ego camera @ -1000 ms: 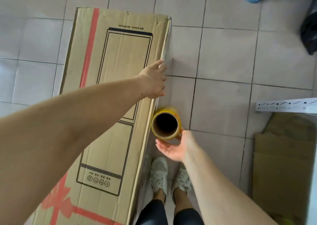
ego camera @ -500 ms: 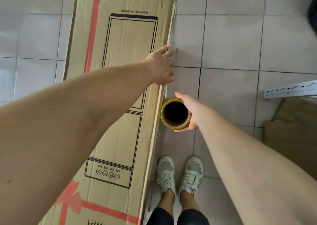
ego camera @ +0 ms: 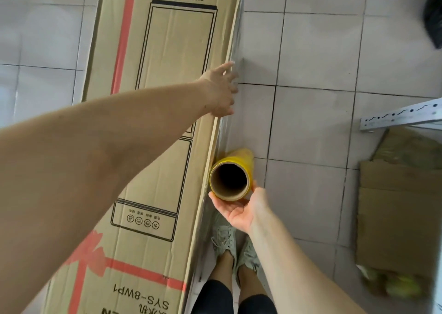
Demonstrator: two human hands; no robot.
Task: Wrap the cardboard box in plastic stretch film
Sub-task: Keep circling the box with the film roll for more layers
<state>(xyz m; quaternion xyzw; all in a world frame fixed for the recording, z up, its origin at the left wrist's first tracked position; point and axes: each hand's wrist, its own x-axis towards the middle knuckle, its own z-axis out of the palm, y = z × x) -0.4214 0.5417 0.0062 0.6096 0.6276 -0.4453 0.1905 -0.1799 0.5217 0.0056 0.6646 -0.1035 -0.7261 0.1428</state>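
Observation:
A long cardboard box (ego camera: 153,79) with red ribbon print and black line drawings fills the left and centre of the head view. Clear stretch film (ego camera: 235,57) clings along its right side face. My left hand (ego camera: 221,91) lies flat on the box's right top edge, fingers spread, pressing there. A yellow film roll (ego camera: 233,173) with a brown cardboard core stands upright against the box's right side, its hollow end facing me. My right hand (ego camera: 240,208) cups the roll from below and the near side, palm up, fingers partly hidden under it.
The floor is pale tile (ego camera: 311,57). My feet in grey sneakers (ego camera: 233,244) stand just right of the box. Flattened cardboard sheets (ego camera: 399,208) and a white perforated metal bar (ego camera: 401,116) lie at the right. A dark object (ego camera: 434,14) sits at the top right.
My right hand has shifted from the roll's right side to under its near rim, palm up. The roll sits lower against the box. My left hand stays on the box edge.

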